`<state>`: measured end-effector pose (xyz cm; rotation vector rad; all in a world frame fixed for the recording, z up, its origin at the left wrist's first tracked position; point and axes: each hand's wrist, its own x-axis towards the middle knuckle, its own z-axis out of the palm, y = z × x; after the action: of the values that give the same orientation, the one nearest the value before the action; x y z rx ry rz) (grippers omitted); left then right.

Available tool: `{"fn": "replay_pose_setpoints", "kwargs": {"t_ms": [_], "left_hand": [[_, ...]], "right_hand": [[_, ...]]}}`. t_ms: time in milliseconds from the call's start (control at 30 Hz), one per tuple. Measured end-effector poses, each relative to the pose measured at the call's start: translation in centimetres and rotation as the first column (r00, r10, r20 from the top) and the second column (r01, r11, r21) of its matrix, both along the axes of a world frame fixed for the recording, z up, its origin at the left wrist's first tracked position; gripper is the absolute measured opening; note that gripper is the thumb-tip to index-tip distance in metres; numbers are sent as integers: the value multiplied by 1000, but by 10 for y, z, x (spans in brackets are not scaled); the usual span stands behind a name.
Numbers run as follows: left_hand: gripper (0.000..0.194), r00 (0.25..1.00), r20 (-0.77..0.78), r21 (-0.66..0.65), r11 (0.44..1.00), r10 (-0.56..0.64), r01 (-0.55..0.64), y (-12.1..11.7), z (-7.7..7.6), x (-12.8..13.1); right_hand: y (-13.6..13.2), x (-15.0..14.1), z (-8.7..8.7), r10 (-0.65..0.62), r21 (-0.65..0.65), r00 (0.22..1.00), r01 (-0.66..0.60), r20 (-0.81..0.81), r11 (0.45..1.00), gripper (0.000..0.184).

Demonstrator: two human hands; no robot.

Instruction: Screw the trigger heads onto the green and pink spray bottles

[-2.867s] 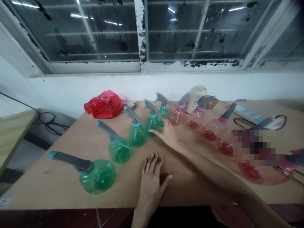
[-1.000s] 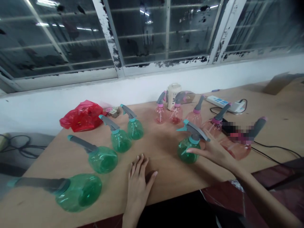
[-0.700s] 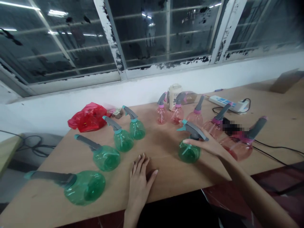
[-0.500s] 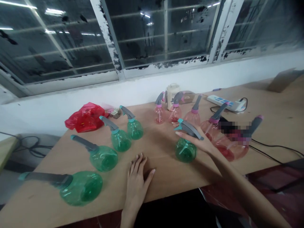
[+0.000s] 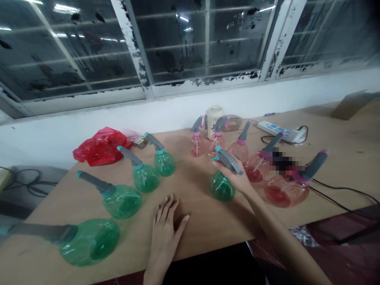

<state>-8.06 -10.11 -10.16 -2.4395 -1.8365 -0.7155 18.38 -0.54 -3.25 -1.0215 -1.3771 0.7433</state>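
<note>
My right hand (image 5: 239,177) is closed around the neck of a green spray bottle (image 5: 222,187), just under its grey and turquoise trigger head. This bottle is roughly upright at the middle of the table. My left hand (image 5: 166,225) lies palm down on the tabletop, fingers spread, holding nothing. To its left, several green spray bottles form a slanting row, among them a near one (image 5: 90,241) and a far one (image 5: 164,163). Right of my right hand runs a row of pink spray bottles, from a near one (image 5: 286,190) to a far one (image 5: 196,145).
On the wooden table (image 5: 204,221), a red plastic bag (image 5: 101,146) sits at the back left. A cream canister (image 5: 214,115) stands behind the pink bottles. A white power strip (image 5: 282,132) with black cables lies at the right, and a cardboard piece (image 5: 350,105) farther off.
My right hand and the green bottle have shifted a little to the left, away from the near pink bottles. The camera view has also shifted slightly. My left hand stays flat on the table.
</note>
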Motion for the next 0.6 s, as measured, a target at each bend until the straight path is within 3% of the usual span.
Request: {"fn": "replay_pose_setpoints", "kwargs": {"t_ms": [400,600], "left_hand": [[43,1000,-3,-1,1000,-3,3,2,-4,-2],[43,1000,-14,1,1000,-5,5,1,-2,-2]], "right_hand": [[-9,-12,5,-44,19,991,42,128,999,28],[-23,-16,5,9,-3,1000,-9,1,1000,22]]}}
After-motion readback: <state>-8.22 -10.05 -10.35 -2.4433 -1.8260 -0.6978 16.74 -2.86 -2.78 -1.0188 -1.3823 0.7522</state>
